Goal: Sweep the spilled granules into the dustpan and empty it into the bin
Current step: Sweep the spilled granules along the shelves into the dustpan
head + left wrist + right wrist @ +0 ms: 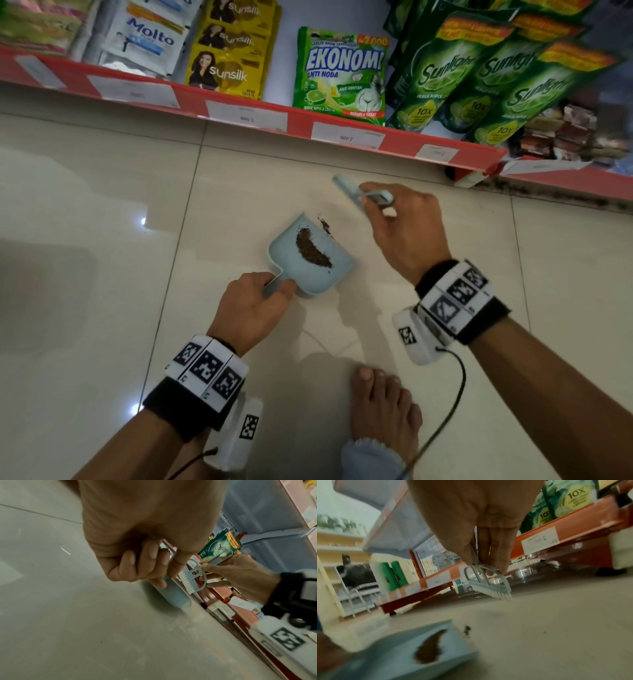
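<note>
A light blue dustpan (310, 274) lies on the pale floor tiles, with a curved heap of brown granules (312, 251) inside it. A small streak of granules (324, 225) lies on the floor at its open lip. My left hand (255, 303) grips the dustpan handle at the near left. My right hand (394, 219) pinches the loop handle of a small light blue brush (356, 197), held just above the floor beyond the dustpan. In the right wrist view the brush (489, 586) hangs bristles down and the dustpan (412, 653) is blurred in front.
A red-edged shop shelf (260, 116) runs along the far side, stocked with detergent pouches (479, 78) and sachets (229, 51). My bare foot (383, 414) rests on the tiles below the dustpan. A cable (448, 404) hangs from the right wristband. No bin shows.
</note>
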`<control>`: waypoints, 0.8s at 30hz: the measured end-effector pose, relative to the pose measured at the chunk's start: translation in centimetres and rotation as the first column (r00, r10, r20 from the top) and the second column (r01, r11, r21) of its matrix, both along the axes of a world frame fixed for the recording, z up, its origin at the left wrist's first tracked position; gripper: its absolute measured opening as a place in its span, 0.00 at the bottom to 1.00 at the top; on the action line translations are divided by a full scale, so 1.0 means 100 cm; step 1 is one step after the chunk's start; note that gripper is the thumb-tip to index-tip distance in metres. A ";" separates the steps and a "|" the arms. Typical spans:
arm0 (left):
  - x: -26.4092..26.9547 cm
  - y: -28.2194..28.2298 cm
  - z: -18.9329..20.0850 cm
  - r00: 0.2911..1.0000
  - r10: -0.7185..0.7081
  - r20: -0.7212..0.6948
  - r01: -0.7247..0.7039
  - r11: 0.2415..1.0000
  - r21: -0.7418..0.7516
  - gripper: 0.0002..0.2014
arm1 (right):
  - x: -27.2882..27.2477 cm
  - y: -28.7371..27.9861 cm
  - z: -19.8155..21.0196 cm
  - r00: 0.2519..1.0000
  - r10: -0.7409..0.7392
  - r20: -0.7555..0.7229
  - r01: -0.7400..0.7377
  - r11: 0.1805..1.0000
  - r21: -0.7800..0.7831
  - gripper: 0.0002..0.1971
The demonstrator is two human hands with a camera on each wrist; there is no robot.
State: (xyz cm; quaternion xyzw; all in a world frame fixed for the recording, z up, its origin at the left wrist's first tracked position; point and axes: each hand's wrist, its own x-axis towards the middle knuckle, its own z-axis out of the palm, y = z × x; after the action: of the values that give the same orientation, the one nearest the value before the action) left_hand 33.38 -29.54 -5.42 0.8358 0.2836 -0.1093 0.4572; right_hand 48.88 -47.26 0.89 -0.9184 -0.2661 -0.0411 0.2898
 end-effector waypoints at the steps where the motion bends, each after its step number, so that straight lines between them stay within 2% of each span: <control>1: -0.003 0.001 0.000 1.000 0.007 -0.006 -0.007 1.000 -0.003 0.23 | 0.010 0.000 -0.003 1.000 -0.016 0.016 0.016 0.999 -0.035 0.11; 3: -0.010 0.005 0.002 1.000 0.022 -0.015 -0.023 0.999 -0.023 0.26 | 0.029 0.003 -0.013 0.999 -0.037 -0.019 0.035 0.994 -0.103 0.13; 5: -0.016 0.010 0.004 0.999 0.042 -0.012 -0.042 0.999 -0.032 0.29 | 0.039 0.011 -0.024 0.998 0.008 -0.059 -0.018 0.986 -0.167 0.15; 7: -0.024 0.016 0.007 0.998 0.057 0.000 -0.057 0.998 -0.011 0.30 | 0.037 0.018 -0.033 0.986 0.148 -0.082 -0.163 0.963 -0.216 0.16; 10: -0.041 0.026 0.011 0.996 0.081 0.028 -0.081 0.997 0.015 0.29 | 0.021 0.014 -0.038 0.917 0.368 -0.153 -0.395 0.888 -0.234 0.19; 12: -0.053 0.032 0.014 0.994 0.104 0.045 -0.105 0.994 0.023 0.28 | 0.011 0.001 -0.036 0.870 0.465 -0.167 -0.492 0.846 -0.205 0.17; 14: -0.063 0.038 0.017 0.991 0.119 0.068 -0.121 0.992 0.030 0.30 | 0.007 -0.010 -0.030 0.851 0.509 -0.130 -0.525 0.834 -0.171 0.14; 17: -0.075 0.042 0.022 0.988 0.120 0.096 -0.123 0.992 0.024 0.29 | 0.009 -0.011 -0.019 0.895 0.442 -0.052 -0.445 0.888 -0.113 0.13; 19: -0.081 0.044 0.026 0.987 0.116 0.111 -0.119 0.993 0.018 0.27 | 0.012 0.002 -0.014 0.948 0.315 -0.041 -0.315 0.949 -0.001 0.12; 20: -0.084 0.045 0.027 0.987 0.114 0.117 -0.117 0.993 0.019 0.27 | 0.013 0.013 -0.012 0.969 0.235 -0.080 -0.229 0.970 0.085 0.11; 22: -0.088 0.047 0.031 0.986 0.112 0.126 -0.116 0.993 0.030 0.27 | 0.011 0.037 -0.012 0.963 0.111 -0.246 -0.049 0.968 0.246 0.09; 23: -0.090 0.049 0.033 0.986 0.111 0.127 -0.117 0.992 0.046 0.25 | 0.007 0.049 -0.014 0.920 0.089 -0.381 0.034 0.952 0.303 0.09; 24: -0.092 0.051 0.035 0.986 0.112 0.123 -0.121 0.990 0.068 0.22 | 0.000 0.059 -0.017 0.843 0.099 -0.529 0.104 0.935 0.340 0.09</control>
State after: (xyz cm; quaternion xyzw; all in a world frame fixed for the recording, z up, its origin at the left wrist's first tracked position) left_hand 24.19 -24.47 -1.92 0.8395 0.3081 -0.0217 0.4470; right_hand 48.93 -41.32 -0.77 -0.8254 -0.1610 0.1703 0.5135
